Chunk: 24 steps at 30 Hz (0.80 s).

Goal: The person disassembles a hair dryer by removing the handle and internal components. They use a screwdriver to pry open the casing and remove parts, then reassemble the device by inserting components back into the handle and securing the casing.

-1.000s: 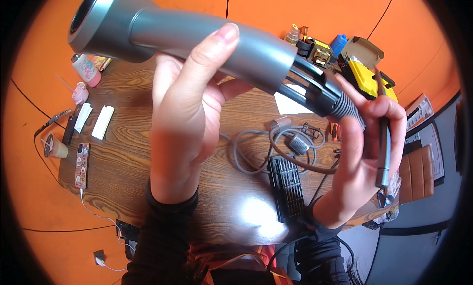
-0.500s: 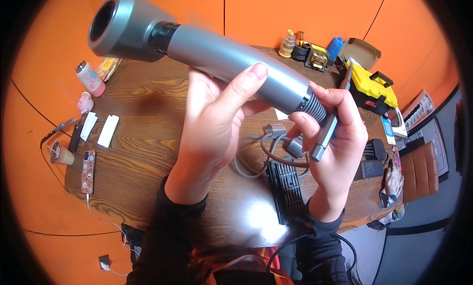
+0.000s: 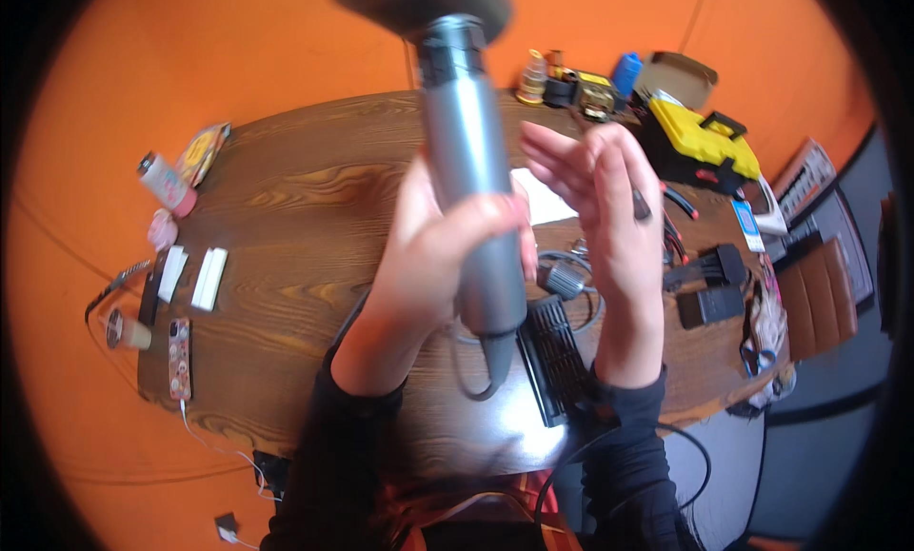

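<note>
A grey hair dryer (image 3: 473, 170) is held up over the table, its dark round head at the top edge and its cord end pointing down. My left hand (image 3: 433, 237) is wrapped round the handle, thumb across the front. To the right of it, my right hand (image 3: 614, 194) is raised with its fingers partly bent, apart from the dryer. The dark end of a slim hex-bodied screwdriver (image 3: 641, 206) pokes out by its palm; the fingers hide most of the rest. Below lies a black slotted case (image 3: 555, 356), beside a coiled grey cord with a grey plug (image 3: 564, 281).
A yellow toolbox (image 3: 705, 142), an open cardboard box (image 3: 678, 78) and a blue bottle (image 3: 625, 73) stand at the back right. Red-handled pliers (image 3: 674, 237) and black boxes (image 3: 714, 306) lie on the right. A phone (image 3: 180, 359), white strips (image 3: 209, 278) and a drink cup (image 3: 127, 330) are left.
The hair dryer has swung from slanted to nearly upright, its cord end now lower. My right hand has come off the cord end and turned, still with the screwdriver.
</note>
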### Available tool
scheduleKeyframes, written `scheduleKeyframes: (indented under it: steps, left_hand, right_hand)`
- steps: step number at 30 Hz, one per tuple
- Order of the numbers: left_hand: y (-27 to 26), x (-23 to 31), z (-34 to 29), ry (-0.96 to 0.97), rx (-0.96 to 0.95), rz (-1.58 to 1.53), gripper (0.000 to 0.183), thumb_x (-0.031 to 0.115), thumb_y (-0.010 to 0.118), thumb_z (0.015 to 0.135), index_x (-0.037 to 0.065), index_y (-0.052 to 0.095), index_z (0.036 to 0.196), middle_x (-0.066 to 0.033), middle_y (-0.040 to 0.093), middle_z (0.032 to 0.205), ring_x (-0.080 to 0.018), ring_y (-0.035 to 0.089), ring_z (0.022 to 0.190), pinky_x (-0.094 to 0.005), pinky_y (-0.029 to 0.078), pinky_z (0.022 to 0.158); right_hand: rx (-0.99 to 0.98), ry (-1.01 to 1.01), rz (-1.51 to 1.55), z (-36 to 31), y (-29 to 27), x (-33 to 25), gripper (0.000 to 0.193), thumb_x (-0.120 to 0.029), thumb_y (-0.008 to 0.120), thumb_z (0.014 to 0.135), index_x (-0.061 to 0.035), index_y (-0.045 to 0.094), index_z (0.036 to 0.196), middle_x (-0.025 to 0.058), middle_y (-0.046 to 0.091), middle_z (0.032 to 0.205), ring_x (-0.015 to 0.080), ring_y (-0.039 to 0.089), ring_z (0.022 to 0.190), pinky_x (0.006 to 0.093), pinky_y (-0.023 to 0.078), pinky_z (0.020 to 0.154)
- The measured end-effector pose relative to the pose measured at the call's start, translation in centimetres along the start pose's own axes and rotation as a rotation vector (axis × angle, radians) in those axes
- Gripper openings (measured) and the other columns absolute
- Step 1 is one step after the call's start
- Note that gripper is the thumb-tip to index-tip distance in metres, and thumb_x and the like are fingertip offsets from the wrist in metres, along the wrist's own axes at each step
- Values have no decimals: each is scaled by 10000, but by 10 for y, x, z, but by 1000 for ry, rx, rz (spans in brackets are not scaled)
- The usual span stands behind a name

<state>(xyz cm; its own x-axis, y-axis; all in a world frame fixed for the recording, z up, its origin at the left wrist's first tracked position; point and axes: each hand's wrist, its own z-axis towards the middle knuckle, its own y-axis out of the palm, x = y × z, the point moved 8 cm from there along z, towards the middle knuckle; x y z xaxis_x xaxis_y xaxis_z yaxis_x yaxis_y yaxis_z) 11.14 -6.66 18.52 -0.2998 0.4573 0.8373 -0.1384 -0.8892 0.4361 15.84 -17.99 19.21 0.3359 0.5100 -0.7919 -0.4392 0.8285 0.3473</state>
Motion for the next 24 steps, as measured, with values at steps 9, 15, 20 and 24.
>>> scheduleKeyframes:
  steps: [9,15,20,24]
  left_hand:
    - [54,-70,-23,-421,-289,60,594,19,596,690,-10,278,1191,-83,511,722,-140,545,553,-274,472,521]
    - [70,-83,-44,-334,-543,570,526,51,644,668,4,396,1129,-88,547,780,-188,577,671,-291,450,611]
    - [70,-81,-52,-340,-548,1021,506,112,660,684,15,413,1115,-161,566,842,-318,601,762,-346,459,661]
    - [74,-68,-57,-270,-493,1184,524,175,721,673,40,443,1096,-159,589,849,-338,602,767,-362,472,664]
  right_hand:
    - [122,-21,80,14,-51,-10,294,-226,532,859,33,534,998,189,611,929,191,601,747,285,496,699]
    - [323,-171,542,21,-138,-36,408,-187,529,865,128,394,1085,252,540,1043,283,611,854,352,549,760]
    - [320,-208,584,18,-172,-40,444,-191,504,857,129,347,1122,239,529,1069,250,606,788,331,538,736]
    - [413,-209,679,12,-177,-37,366,-217,483,872,77,383,1064,190,575,889,210,608,715,299,556,653]
